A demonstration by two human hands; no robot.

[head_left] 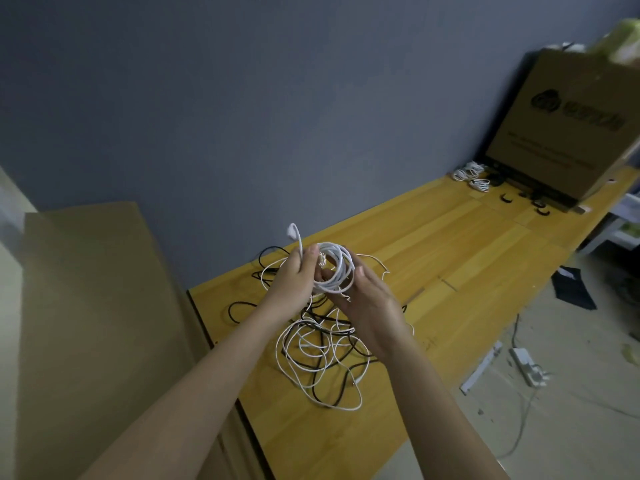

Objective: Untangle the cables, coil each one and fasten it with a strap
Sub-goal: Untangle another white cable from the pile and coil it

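Head view: white coil (335, 268) between both grips.

Mid-frame I see both hands, left hand (294, 275) and right hand (367, 303), gripping a white coil (337, 268) above tangled cables (322, 351) on the table (450, 244).

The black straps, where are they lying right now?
In the head view the black straps lie loose at the far right end of the wooden table, just in front of the cardboard box and right of the coiled white cables.

Printed cardboard box (568, 133) at far end of yellow wooden table (450, 244); white power strip (526, 367) on floor; grey-blue wall (242, 116) behind.
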